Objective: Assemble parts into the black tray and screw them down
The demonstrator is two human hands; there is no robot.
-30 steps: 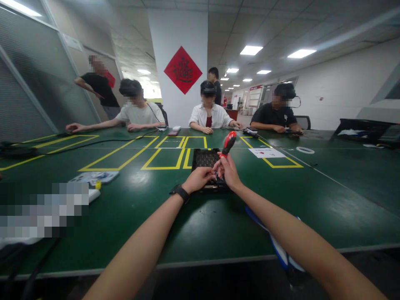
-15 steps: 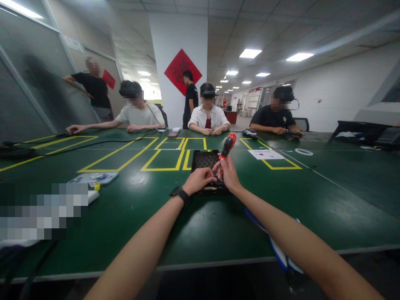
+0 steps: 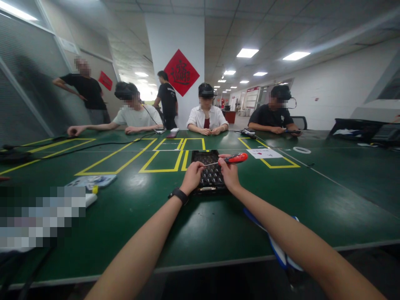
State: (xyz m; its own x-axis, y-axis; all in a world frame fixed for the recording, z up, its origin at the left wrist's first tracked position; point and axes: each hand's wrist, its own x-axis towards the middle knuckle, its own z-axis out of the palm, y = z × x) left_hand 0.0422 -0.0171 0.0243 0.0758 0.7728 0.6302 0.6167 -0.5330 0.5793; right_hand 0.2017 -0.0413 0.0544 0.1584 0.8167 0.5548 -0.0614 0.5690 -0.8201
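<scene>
A screwdriver with a red and black handle lies nearly level above an open black case. My right hand is closed around its handle near the shaft. The thin metal shaft points left, and the pinched fingers of my left hand meet its tip end. Whether a separate bit sits between those fingers is hidden. Rows of small metal bits fill the case, which rests on the green table below both hands.
Yellow tape outlines mark the table. A white printed sheet and a white ring lie to the right. Left are a flat patterned box and a black cable. Across sit several people, one in a white shirt.
The screwdriver has swung from upright to nearly level, handle to the right. My left hand has moved up and left from the case to the shaft's tip. A standing person behind has shifted left.
</scene>
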